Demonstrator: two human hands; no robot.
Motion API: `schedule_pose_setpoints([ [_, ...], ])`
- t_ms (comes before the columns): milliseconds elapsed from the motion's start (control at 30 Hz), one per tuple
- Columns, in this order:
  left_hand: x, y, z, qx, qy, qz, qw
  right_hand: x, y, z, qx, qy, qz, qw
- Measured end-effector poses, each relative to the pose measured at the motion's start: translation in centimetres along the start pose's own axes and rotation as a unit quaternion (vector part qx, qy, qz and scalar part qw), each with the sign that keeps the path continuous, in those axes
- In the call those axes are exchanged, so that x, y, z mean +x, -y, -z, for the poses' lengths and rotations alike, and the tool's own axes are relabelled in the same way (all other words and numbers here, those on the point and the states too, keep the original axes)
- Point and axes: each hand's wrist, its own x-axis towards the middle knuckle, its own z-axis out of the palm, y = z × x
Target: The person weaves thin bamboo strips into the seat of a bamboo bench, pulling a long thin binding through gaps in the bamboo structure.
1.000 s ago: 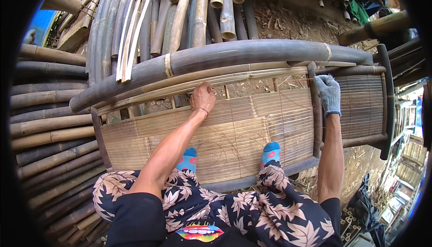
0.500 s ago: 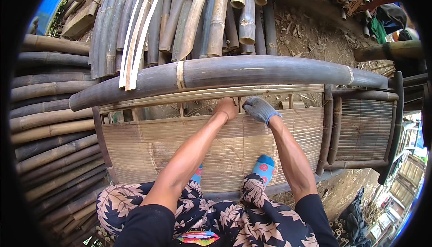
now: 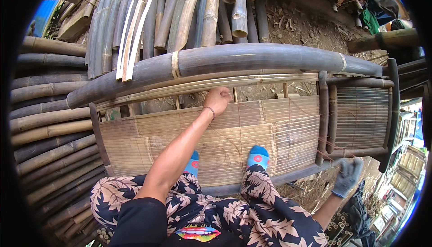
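Observation:
My bare left hand (image 3: 219, 99) is closed at the far edge of the slatted bamboo panel (image 3: 202, 134), beside a short upright peg (image 3: 235, 95). Whatever its fingers pinch is too small to make out. Out to the right, past the frame's near corner, is my right hand (image 3: 346, 178) in a grey knitted glove. Motion softens its fingers, so their grip is unclear. Thin brown binding wire (image 3: 288, 112) loops over the right part of the panel, and some strands run toward the gloved hand. My feet in blue socks (image 3: 258, 155) stand on the slats.
A thick dark bamboo pole (image 3: 252, 59) bounds the panel's far side. Beyond it lie cut bamboo poles (image 3: 210, 15) and pale split strips (image 3: 140, 26). More poles (image 3: 54, 127) are stacked at left. A smaller slatted section (image 3: 361, 114) adjoins at right.
My gloved right hand has left the panel's far edge and swung right and toward me. My left hand stays at the far edge, near the peg. The view has shifted slightly.

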Motion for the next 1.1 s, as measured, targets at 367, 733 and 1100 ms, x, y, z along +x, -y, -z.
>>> schedule_pose_setpoints([
  [367,-1.4,-0.6,-1.7,0.229,0.137,-0.033,0.963,-0.1,-16.3,-15.8,-0.723,0.173,0.295,0.600],
  [733,-2.4,1.6,-2.6,0.216,0.059,-0.025,0.974,1.0,-22.5,-27.3,-0.618,0.390,-0.218,0.647],
  [1100,-1.8,-0.9,-1.4,0.253,0.184,0.002,0.950,7.8,-12.8,-30.9,0.238,0.277,-0.278,0.888],
])
